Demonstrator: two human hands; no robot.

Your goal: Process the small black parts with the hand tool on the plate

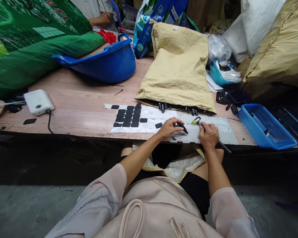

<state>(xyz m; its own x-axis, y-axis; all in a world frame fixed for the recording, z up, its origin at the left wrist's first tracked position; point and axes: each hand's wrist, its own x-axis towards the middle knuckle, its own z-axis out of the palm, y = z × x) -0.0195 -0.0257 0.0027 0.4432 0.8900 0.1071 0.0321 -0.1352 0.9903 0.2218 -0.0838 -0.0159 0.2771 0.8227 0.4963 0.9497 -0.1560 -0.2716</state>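
A beige apron (161, 198) with tied strings lies nearest, at six o'clock, its wearer seated at a wooden table (72, 96). Taking the spot between the two hands as the centre of the clock, the left hand (171, 128) is at nine o'clock, thumb and fingers pinched on a small black piece (185, 129) whose tip points towards four. That piece sits in the gap between the hands, above a grey board (213, 129); whether it touches the board I cannot tell. The right hand (209, 135), at three, is closed round the handle of a hammer-like tool (197, 120); its metal head is at one o'clock, near the black piece but apart from it, and the handle runs out towards four. Black patches (128, 116) lie on white sheet at nine. A big paper bag (178, 72) rests at twelve, more black parts (164, 106) showing at its mouth. A blue basin (104, 64) stands at ten, and a blue basket (268, 127) at three.
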